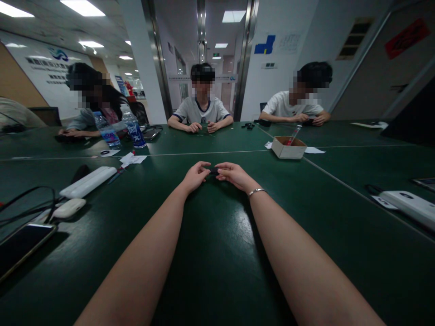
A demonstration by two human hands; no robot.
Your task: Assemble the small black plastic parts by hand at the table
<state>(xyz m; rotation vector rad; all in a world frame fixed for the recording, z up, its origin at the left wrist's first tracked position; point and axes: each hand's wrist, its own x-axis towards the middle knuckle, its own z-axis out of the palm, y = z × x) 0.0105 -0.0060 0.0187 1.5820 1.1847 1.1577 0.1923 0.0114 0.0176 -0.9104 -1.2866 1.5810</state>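
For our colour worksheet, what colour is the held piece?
The piece looks black, best in head view.

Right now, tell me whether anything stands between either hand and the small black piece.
Nothing visible does: the left hand and the right hand both grip the small black piece. The open cardboard box stands farther off, to the right.

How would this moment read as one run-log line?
left hand: gripping small black object; right hand: gripping same object; ahead right: open beige cardboard box, green tabletop
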